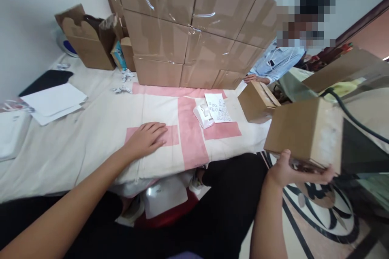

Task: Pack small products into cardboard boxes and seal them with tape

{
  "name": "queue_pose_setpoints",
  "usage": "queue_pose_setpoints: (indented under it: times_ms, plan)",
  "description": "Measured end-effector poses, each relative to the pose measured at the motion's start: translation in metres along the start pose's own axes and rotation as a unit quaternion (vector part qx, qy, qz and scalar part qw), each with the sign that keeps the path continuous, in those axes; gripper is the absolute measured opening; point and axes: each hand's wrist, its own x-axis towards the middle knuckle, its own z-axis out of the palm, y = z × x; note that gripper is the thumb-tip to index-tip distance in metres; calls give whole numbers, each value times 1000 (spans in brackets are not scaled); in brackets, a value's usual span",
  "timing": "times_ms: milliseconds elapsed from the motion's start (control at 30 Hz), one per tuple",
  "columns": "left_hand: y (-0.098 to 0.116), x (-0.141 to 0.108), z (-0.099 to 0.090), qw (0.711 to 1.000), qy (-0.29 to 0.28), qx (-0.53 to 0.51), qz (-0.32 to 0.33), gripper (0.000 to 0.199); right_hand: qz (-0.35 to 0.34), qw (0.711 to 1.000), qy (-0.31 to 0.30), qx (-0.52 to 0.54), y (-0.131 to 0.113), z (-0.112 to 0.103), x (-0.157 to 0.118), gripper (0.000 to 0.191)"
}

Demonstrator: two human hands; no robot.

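My right hand [291, 172] grips a brown cardboard box [291, 129] from below, thumb on the near side and fingers under it. The box is held up off the table's right end, above the patterned floor. My left hand [147, 138] lies flat on the pink and white tablecloth [100, 129], fingers stretched out and holding nothing. To the right of that hand are a small white plastic tape dispenser [203, 115] and a paper sheet with small drawn marks [221, 108]. A second cardboard box [258, 101] sits at the table's right edge, just behind the held one.
Stacked, taped cardboard boxes [188, 40] form a wall along the table's back. At left lie white papers [54, 99], a black item [45, 81] and an opened carton [88, 40]. A person in a light blue top [273, 62] stands back right, a hand near the second box.
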Motion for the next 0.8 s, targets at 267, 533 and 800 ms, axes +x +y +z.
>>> queue_pose_setpoints:
  times_ms: [267, 533, 800]
  plan:
    - [-2, 2, 0, 1000, 0, 1, 1, 48, 21, 999, 39, -25, 27, 10, -2, 84]
    - [-1, 3, -1, 1000, -1, -2, -3, 47, -33, 998, 28, -35, 39, 15, -1, 91]
    - [0, 3, -2, 1000, -6, -8, -9, 47, -49, 997, -60, -27, 51, 29, 8, 96]
